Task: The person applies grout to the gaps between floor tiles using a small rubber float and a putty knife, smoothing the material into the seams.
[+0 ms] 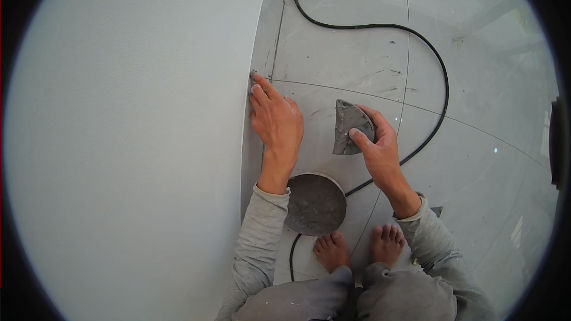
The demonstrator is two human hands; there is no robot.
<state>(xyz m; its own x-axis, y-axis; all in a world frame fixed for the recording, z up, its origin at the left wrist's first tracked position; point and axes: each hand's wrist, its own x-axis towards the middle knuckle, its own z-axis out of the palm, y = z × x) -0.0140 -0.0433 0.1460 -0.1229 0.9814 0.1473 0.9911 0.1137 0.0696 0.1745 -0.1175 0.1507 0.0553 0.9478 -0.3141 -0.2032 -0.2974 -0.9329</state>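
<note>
My left hand [276, 120] reaches to the skirting tile at the foot of the white wall. Its index finger is stretched out, with the tip touching a grey-smeared tile joint at the wall, and the other fingers are loosely bent. Nothing shows in that hand. My right hand [380, 151] grips a curved grey scraper [348, 128] between thumb and fingers, above the floor tiles. Wet grey grout is smeared over the scraper's face. Below my left wrist stands a round bowl [338, 185] of grey grout [315, 205], partly covered by my sleeve.
The white wall [131, 142] fills the left side. A black cable [447, 77] loops over the grey floor tiles [345, 59] and passes behind the bowl. My bare feet [332, 252] stand just below the bowl. A dark object [558, 142] is at the far right edge.
</note>
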